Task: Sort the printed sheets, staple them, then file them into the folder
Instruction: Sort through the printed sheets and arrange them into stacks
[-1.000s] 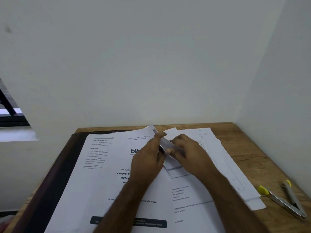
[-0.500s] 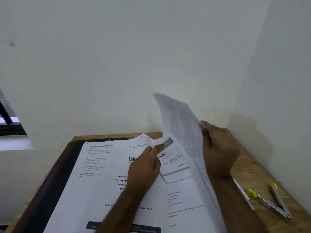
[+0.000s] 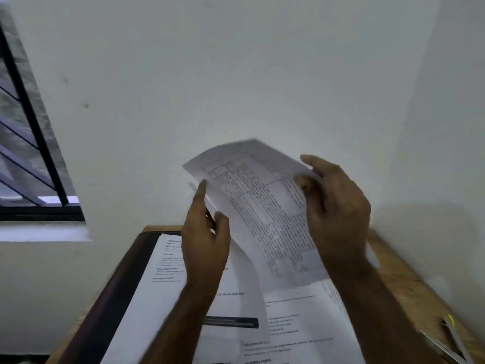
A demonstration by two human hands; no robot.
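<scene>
Above the table, both hands' grip holds a raised sheet.

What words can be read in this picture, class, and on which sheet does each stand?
"REQUIRED PROPS": left sheet on the table, and again on the bottom sheet.
"TASK DESCRIPTION": left sheet, blurred but legible.
Lifted sheet, gripped by the left hand and right hand: a printed table, too blurred to read.
All other text: too small or blurred.
</scene>
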